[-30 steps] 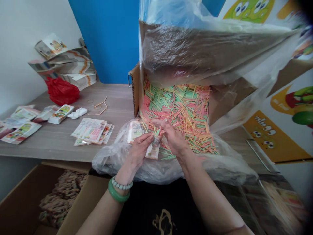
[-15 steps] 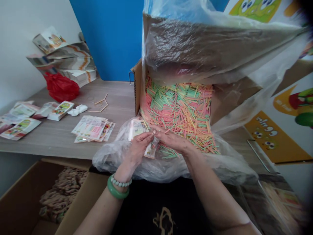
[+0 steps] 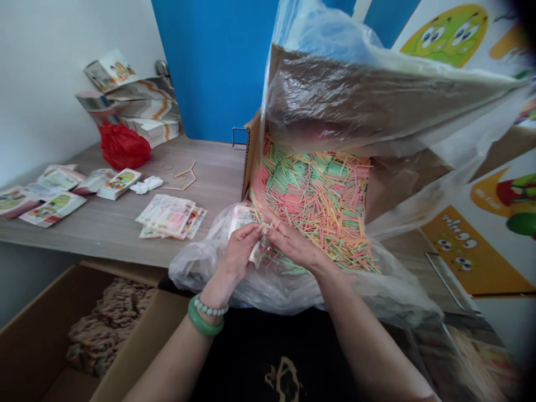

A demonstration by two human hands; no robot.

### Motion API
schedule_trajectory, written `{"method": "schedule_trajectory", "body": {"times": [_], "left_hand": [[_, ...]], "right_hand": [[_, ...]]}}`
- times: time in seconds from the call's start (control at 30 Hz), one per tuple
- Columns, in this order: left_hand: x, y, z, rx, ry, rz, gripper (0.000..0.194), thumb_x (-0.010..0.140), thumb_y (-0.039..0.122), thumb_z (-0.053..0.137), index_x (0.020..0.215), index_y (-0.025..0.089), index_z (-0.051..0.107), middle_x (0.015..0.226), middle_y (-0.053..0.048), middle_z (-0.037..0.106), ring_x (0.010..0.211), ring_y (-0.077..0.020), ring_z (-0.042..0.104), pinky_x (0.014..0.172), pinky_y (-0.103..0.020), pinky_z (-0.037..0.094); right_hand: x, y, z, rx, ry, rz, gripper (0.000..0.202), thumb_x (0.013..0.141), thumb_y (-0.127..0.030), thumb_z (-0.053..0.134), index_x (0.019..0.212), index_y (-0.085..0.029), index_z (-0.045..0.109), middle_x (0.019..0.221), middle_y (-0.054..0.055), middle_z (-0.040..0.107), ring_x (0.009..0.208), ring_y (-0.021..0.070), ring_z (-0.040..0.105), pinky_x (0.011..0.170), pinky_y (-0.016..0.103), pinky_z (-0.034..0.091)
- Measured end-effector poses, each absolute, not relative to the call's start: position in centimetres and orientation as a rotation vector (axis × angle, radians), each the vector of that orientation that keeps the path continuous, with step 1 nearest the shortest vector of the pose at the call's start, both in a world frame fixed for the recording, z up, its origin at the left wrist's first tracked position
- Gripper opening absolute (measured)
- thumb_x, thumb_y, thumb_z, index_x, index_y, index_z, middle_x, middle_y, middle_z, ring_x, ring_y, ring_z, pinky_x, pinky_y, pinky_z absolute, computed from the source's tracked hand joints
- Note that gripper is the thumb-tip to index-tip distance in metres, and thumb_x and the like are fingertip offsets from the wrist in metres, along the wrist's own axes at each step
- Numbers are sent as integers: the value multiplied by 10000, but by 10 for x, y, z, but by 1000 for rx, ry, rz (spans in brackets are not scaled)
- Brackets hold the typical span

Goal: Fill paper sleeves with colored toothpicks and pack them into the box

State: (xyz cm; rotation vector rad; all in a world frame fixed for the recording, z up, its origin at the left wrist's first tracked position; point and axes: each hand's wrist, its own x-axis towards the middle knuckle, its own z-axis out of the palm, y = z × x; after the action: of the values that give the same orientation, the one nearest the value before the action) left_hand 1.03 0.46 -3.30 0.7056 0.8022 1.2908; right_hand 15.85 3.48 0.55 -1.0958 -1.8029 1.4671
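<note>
My left hand (image 3: 238,251) pinches a small printed plastic packet (image 3: 254,254) in front of the carton. My right hand (image 3: 295,244) meets it at the packet's top, fingers closed on that end; a pink stick shows by its fingertips. Both hands partly hide the packet. Just beyond them, a heap of thin pink, green, yellow and orange sticks (image 3: 318,206) fills the lined carton. Behind my left hand a pale stack of printed packets (image 3: 243,214) lies on the plastic liner (image 3: 201,254).
More flat packets (image 3: 170,215) lie on the table (image 3: 125,240), left of the liner. Further left are printed boxes (image 3: 119,184), a crumpled white tissue (image 3: 146,185) and a red bag (image 3: 123,146). An open carton (image 3: 37,324) holding many bundled packets stands below.
The view has turned slightly left, so the scene sits further right. Both hands stay together at the packet, which is now more hidden between them.
</note>
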Motion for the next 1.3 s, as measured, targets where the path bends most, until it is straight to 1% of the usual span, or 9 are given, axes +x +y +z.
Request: {"method": "schedule_trajectory", "body": {"times": [0.13,0.27,0.37,0.57,0.7,0.8,0.9,1.1,1.3], "left_hand": [[3,4,-33,644,772,1328,275,664,381,852,773,167,719,678,7,664,616,-125,586,604,-245,482],[0,4,-35,656,757,1316,271,688,390,842,803,174,724,728,-7,690,672,-150,626,653,-272,506],[-2,3,-35,676,760,1316,317,728,426,811,926,187,743,803,-31,724,753,-191,669,696,-307,525],[-3,-3,-31,790,831,1299,517,599,244,893,1093,223,744,984,-33,760,897,-198,683,819,-321,533],[0,-6,-30,836,999,1363,279,730,365,793,957,203,790,914,-52,749,844,-198,664,807,-347,527],[0,-7,-29,1000,1110,1472,161,761,346,748,732,193,790,960,-75,726,982,-230,646,905,-354,497],[-7,-7,-26,1117,1132,1524,130,762,318,749,705,205,781,1032,-74,707,1105,-246,610,961,-345,468],[-49,-5,-15,1143,1259,1410,183,778,337,697,681,183,714,698,-17,622,712,-179,573,664,-295,450],[-135,23,5,1330,1659,1514,151,795,283,663,706,169,705,1067,-86,680,960,-230,613,854,-330,462]], "right_hand": [[161,30,4,-1031,-1493,1531,404,825,-464,678,1179,-272,655,1003,13,698,914,174,644,858,321,500],[157,24,-5,-1116,-1500,1551,185,703,-346,745,830,-217,707,809,-11,681,786,166,617,796,317,484],[154,24,-15,-1128,-1441,1398,147,682,-337,744,725,-209,688,719,-26,640,718,152,572,750,303,463],[152,27,-34,-1074,-1337,1312,136,676,-344,722,709,-214,698,737,-8,646,742,164,573,751,302,464],[149,20,-33,-1086,-1353,1383,122,678,-323,713,730,-218,677,732,-8,640,716,171,581,722,309,490],[144,14,-31,-1117,-1429,1497,131,667,-307,732,761,-232,682,728,-3,635,661,182,563,601,303,477],[131,13,-33,-1091,-1513,1563,143,677,-346,747,678,-214,691,680,18,632,643,200,566,595,327,466],[84,13,-24,-1103,-1353,1656,267,640,-431,764,730,-189,694,685,12,648,630,159,552,608,288,437],[-8,52,-7,-1021,-1614,1661,205,773,-367,661,809,-166,674,689,8,640,595,128,532,556,239,405]]}}
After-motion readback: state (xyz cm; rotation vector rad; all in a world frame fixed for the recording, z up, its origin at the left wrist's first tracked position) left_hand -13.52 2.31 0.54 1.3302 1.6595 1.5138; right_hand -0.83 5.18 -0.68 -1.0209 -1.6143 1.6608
